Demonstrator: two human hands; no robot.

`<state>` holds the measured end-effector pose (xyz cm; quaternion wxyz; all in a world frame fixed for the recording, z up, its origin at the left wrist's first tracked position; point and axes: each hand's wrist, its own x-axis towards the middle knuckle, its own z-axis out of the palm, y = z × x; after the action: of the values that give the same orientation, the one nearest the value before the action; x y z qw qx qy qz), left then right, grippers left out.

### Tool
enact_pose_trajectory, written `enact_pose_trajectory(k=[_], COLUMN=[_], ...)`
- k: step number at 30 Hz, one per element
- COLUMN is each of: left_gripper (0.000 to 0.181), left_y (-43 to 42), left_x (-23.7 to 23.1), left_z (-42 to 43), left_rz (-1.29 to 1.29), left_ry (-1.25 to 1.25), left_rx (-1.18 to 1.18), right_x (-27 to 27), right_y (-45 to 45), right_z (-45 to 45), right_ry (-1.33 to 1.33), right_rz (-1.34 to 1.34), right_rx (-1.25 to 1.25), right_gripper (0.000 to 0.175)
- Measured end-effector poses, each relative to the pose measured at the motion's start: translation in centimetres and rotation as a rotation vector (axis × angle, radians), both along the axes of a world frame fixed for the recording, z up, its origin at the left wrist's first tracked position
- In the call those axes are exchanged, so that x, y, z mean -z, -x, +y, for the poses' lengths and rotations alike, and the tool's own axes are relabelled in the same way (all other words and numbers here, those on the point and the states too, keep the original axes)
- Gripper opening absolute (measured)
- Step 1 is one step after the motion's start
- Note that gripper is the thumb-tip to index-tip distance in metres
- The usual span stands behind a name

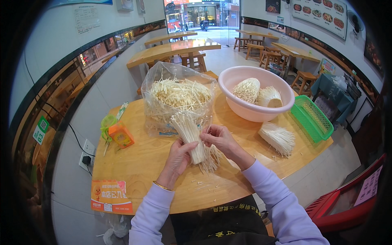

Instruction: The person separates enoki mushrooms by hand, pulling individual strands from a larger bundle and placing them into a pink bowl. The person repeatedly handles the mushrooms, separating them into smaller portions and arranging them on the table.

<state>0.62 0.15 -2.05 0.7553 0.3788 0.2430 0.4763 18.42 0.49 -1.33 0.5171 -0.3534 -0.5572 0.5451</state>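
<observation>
My left hand [181,154] grips a bunch of enoki mushrooms [187,131] upright over the wooden table [137,165]. At the bunch's right side, my right hand [219,137] pinches thin strands between thumb and fingers. Loose enoki stems [211,159] hang or lie just below. Behind the bunch stands a clear plastic bag [148,122] full of loose enoki [183,93]. A pink plastic basin [254,113] at the back right holds two thick enoki clumps [247,88]. Another enoki clump [277,138] lies on the table to the right of my right hand.
A green plastic basket [315,122] sits at the table's right edge. To the left are an orange carton [121,135] and a green-rimmed plastic cup [107,122]. A printed orange mat [111,197] lies at the near left corner. A red object [340,205] stands at the lower right.
</observation>
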Motion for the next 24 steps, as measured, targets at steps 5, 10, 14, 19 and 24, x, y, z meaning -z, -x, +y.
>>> enact_pose_trajectory(k=[5,10,14,19,24], left_gripper=[0.036,0.04,0.043,0.039,0.043], left_y=[0.2,0.8,0.9,0.2,0.1], left_x=[0.6,1.5,1.0,-0.1,-0.3], left_z=[0.4,1.4,1.1,0.1,-0.1], left_rz=[-0.113,-0.138,-0.128,-0.121,-0.029], left_ry=[0.103,0.127,0.137,0.045,0.034], left_rx=[-0.052,-0.106,-0.025,0.12,0.112], right_x=[-0.2,-0.9,-1.0,-0.5,-0.3], right_y=[0.0,-1.3,-1.8,-0.8,-0.4], right_z=[-0.2,0.3,0.3,0.1,0.0], right_ry=[0.028,0.052,0.082,0.123,0.053], right_rz=[0.126,0.312,0.215,0.151,0.006], right_rx=[0.023,0.021,-0.011,-0.095,-0.013], right_gripper=[0.013,0.011,0.01,0.014,0.014])
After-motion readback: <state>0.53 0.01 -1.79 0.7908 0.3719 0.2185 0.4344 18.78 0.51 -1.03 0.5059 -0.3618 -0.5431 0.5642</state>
